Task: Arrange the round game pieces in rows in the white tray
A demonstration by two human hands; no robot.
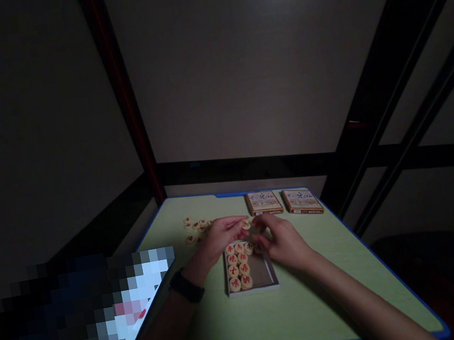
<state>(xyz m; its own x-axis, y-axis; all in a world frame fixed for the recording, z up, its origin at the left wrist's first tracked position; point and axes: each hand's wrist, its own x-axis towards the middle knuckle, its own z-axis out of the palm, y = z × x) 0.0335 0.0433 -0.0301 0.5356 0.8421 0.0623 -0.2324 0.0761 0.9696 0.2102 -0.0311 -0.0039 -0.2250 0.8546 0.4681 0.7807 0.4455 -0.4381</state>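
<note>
My left hand (222,236), with a dark band on its wrist, pinches a round wooden xiangqi piece (246,224) above the far edge of a shallow box (262,272). Close by on the right is my right hand (282,241), its fingers curved and thumb apart, with nothing visible between them. Inside the box, pieces with red characters (239,270) fill two columns on the left. Two dark-marked pieces (248,247) lie along its far row, one partly covered by my right hand. Loose pieces (195,225) are scattered beyond my left hand, some hidden behind it.
Two flat printed boxes (263,203) (301,201) lie at the table's far right. A lit, pixelated screen (147,289) is at the left edge. The light green table (322,311) has a blue rim, with pale wall panels behind.
</note>
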